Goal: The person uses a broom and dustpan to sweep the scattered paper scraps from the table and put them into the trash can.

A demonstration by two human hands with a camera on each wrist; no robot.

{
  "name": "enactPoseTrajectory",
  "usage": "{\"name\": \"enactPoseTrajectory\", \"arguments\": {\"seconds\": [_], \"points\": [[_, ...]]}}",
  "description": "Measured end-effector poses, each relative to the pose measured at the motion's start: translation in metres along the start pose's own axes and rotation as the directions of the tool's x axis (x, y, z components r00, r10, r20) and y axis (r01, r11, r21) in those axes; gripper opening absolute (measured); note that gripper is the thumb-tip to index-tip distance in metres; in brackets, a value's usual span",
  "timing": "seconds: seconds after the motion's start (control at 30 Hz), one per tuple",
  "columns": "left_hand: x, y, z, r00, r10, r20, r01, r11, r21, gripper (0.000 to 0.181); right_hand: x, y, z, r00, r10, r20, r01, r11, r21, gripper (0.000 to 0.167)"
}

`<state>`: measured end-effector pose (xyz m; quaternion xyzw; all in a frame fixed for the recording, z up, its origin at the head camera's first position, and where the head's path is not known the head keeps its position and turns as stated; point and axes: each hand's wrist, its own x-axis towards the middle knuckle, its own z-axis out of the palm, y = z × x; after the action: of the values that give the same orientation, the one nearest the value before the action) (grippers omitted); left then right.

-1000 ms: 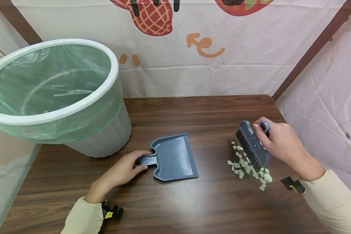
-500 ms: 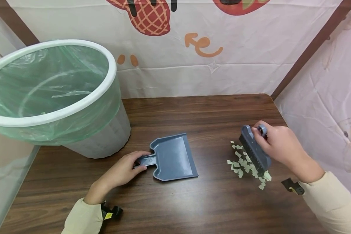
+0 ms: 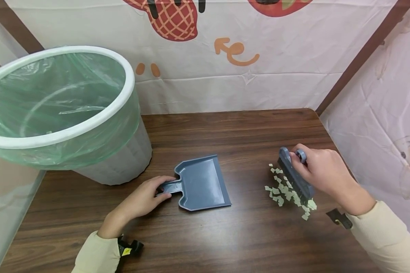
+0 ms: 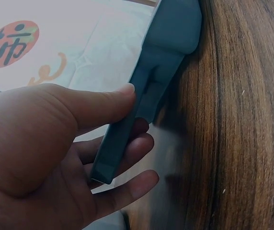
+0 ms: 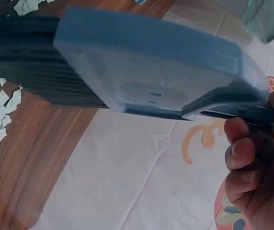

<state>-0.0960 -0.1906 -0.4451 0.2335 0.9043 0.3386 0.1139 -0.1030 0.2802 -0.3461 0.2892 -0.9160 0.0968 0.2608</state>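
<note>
My left hand (image 3: 141,199) pinches the short handle of a blue-grey dustpan (image 3: 203,184), which lies on the table with its flat lip facing right. In the left wrist view, thumb and fingers are on either side of the dustpan handle (image 4: 120,136). On the right, my right hand (image 3: 328,172) grips the handle of a blue-grey hand brush (image 3: 295,176). The brush is tilted over a loose patch of pale green paper scraps (image 3: 280,193) and hides part of them. Dark bristles (image 5: 36,62) show above scraps in the right wrist view; whether they touch the table I cannot tell.
A large grey bin (image 3: 123,159) with a white rim and a green liner stands at the left, behind my left hand. Bare wooden table (image 3: 249,170) lies between dustpan and scraps. A printed cloth (image 3: 191,91) hangs behind the table's back edge.
The brush has come down slightly over the paper scraps and turned so that fewer bristles show in the head view. My left hand and the dustpan hold their place.
</note>
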Motion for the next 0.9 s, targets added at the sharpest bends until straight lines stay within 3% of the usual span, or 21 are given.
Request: {"name": "enactPoseTrajectory", "arguments": {"seconds": [0.33,0.57,0.9], "points": [[0.000,0.001,0.000,1.000,0.006,-0.009,-0.006,1.000,-0.001,0.043,-0.004,-0.001,0.007,0.999,0.005,0.042,-0.006,0.999,0.042,0.028],[0.000,0.000,0.000,1.000,0.010,-0.011,-0.010,1.000,0.008,0.043,-0.009,-0.009,0.021,0.999,-0.020,0.028,0.019,1.000,0.021,0.048],[0.000,-0.002,0.002,1.000,0.006,-0.008,-0.006,1.000,0.027,0.044,-0.006,-0.022,0.037,0.999,-0.042,-0.007,0.042,0.998,0.046,0.047]]}}
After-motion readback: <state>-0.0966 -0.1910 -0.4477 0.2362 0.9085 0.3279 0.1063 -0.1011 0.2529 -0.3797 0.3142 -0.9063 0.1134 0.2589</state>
